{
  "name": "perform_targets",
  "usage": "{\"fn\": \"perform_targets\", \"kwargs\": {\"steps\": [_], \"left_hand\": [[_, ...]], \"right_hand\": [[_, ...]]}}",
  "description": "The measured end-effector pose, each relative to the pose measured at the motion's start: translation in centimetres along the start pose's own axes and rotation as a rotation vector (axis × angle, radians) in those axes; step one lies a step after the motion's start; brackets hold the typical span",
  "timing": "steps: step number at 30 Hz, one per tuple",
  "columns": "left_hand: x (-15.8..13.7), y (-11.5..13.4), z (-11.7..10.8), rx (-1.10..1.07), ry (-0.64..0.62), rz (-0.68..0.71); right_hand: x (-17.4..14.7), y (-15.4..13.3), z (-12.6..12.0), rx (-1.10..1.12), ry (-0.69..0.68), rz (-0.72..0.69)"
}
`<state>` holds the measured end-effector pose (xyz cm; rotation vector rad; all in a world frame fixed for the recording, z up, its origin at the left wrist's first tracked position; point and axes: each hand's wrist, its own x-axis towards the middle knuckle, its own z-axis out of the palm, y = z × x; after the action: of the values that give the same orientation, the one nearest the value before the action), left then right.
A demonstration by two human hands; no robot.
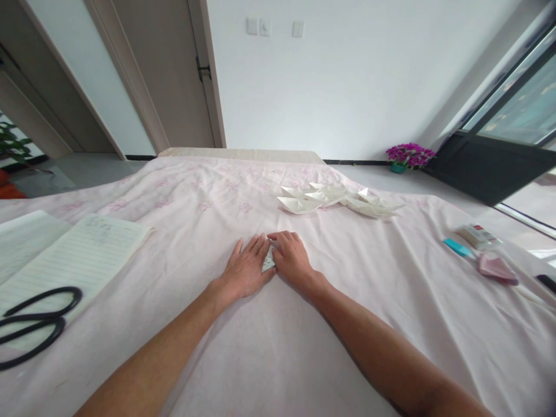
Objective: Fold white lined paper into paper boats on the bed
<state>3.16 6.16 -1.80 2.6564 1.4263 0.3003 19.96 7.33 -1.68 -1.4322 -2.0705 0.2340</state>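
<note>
Small white marked paper (269, 260) lies partly under flat, unclenched left hand (247, 267) and curled right hand (292, 256), latter's grip unclear.

The cloth (269, 359) is pale pink with darker pink flower shapes. On it, the paper boats (299, 204) are creamy white. Nearer than the boats, the small paper (268, 262) is white with dark specks. Left of the boats, the notebook (87, 249) is white with thin lines and the scissors (47, 318) have black handles. Behind the boats, the wall (347, 87) is white.
</note>
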Motion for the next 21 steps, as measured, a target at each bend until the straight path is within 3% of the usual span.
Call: {"fn": "perform_targets", "kwargs": {"steps": [4, 8, 11, 14, 21], "left_hand": [[0.3, -1.7, 0.0, -0.137, -0.048, 0.04], [0.0, -3.1, -0.7, -0.422, -0.049, 0.027], [-0.4, -3.5, -1.3, -0.741, 0.048, -0.059], [-0.7, -3.2, -1.6, -0.987, 0.108, -0.147], [-0.7, -3.4, -2.0, -1.249, 0.248, -0.139]], "right_hand": [[-0.2, 0.4, -0.6, 0.229, -0.031, -0.088], [-0.3, 0.9, -1.9, 0.444, -0.205, -0.238], [-0.6, 0.9, -2.3, 0.381, -0.295, -0.349], [-0.8, 0.4, -1.8, 0.223, -0.256, -0.357], [-0.4, -1.1, -0.8, 0.13, -0.173, -0.287]]}}
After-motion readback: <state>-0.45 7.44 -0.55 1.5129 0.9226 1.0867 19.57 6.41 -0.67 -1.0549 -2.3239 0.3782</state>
